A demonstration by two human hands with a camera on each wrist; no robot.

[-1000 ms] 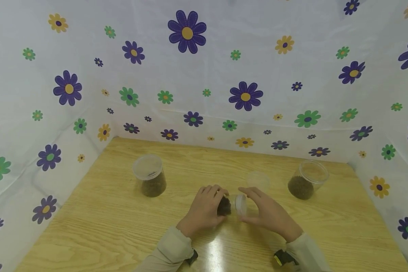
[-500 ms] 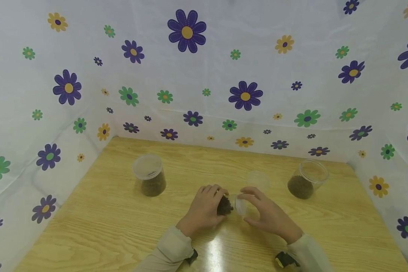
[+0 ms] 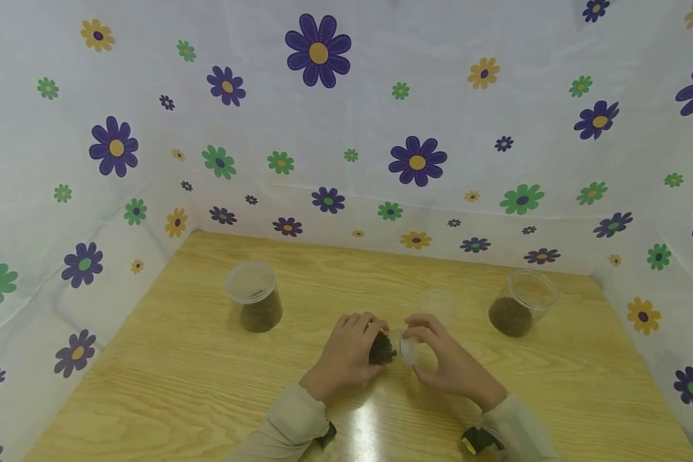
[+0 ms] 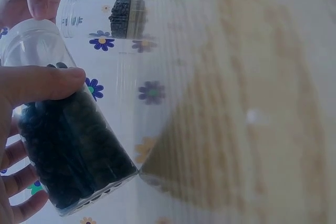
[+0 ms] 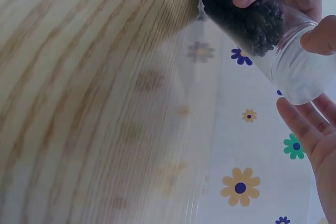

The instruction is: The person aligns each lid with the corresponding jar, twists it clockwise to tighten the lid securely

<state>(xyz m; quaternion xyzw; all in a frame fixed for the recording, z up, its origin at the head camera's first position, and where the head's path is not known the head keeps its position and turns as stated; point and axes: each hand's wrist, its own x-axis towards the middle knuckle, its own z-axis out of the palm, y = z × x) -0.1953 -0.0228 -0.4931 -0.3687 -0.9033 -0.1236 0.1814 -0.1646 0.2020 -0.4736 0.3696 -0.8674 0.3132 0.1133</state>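
Near the table's middle, my left hand grips a clear jar, thumb on one side and fingers round the other. Dark bean-like pieces fill much of this jar, which tilts with its lidded end toward the right. My right hand has its thumb and fingers curled round the clear lid. In the right wrist view the thumb lies over the lid, with other fingers at its far edge. The left wrist view shows the jar's base at or close to the table surface.
A lidded jar of dark pieces stands at the left. A similar jar, seemingly without a lid, stands at the right. A clear round disc, seemingly a lid, lies behind my right hand. Flower-printed cloth surrounds the wooden table.
My right hand's fingers spread round the lid, drew back slightly, then closed in on it again. My left hand and the jar have stayed nearly still.
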